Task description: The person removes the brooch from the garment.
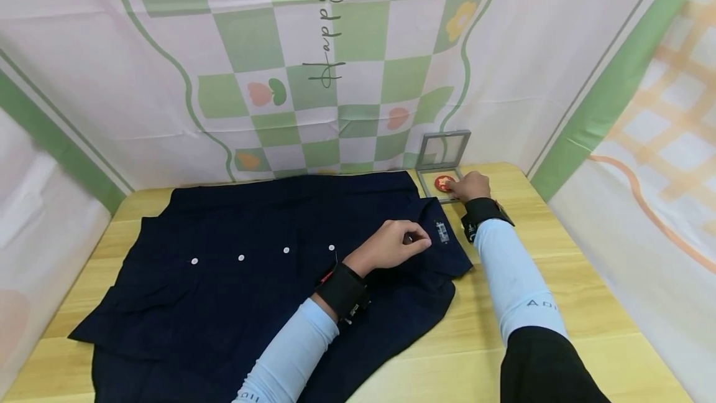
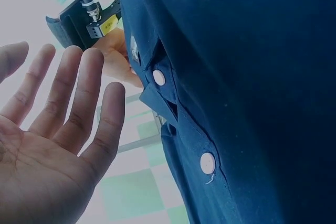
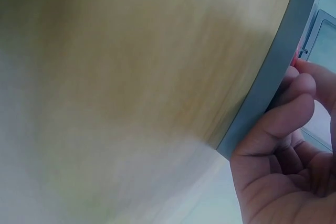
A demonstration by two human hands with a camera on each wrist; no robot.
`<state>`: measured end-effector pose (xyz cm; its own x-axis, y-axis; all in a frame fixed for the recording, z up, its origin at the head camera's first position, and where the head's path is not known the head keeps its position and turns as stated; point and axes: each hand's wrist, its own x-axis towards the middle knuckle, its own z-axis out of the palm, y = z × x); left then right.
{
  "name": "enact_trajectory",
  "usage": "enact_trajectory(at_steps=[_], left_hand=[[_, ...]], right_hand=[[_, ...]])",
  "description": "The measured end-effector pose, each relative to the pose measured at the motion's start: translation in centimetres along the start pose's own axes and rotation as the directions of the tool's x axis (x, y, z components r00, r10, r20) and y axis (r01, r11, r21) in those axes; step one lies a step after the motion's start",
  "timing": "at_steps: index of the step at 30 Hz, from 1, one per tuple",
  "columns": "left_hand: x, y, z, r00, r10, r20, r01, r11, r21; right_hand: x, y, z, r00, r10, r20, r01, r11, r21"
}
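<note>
A dark navy button shirt (image 1: 240, 303) lies spread over the left and middle of the table. My left hand (image 1: 391, 244) hovers over it near the sleeve; in the left wrist view its fingers are loosely extended and hold nothing. At the table's back right, my right hand (image 1: 472, 186) pinches the edge of a red round piece (image 1: 444, 183) with a pale pattern. That piece is at the base of a small grey-framed case (image 1: 431, 194), whose clear lid (image 1: 444, 148) stands up. The right wrist view shows curled fingers (image 3: 273, 129) against the case's grey side (image 3: 262, 72).
White buttons (image 1: 286, 250) run in a row along the shirt. A small shiny patch (image 1: 442, 232) sits on the sleeve close to the case. The wooden tabletop (image 1: 554, 278) extends to the right. Patterned cloth (image 1: 358, 48) hangs behind the table's back edge.
</note>
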<state>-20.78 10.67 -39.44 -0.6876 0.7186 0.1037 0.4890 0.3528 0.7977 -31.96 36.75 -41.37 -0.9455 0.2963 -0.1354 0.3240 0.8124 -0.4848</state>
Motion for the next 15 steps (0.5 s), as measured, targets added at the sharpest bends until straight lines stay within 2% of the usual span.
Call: enact_trajectory(at_steps=[15], left_hand=[[0.0, 0.1, 0.3, 1.0, -0.006, 0.024, 0.006, 1.0, 0.002]], right_hand=[[0.1, 1.2, 0.5, 1.0, -0.01, -0.014, 0.01, 1.0, -0.028]])
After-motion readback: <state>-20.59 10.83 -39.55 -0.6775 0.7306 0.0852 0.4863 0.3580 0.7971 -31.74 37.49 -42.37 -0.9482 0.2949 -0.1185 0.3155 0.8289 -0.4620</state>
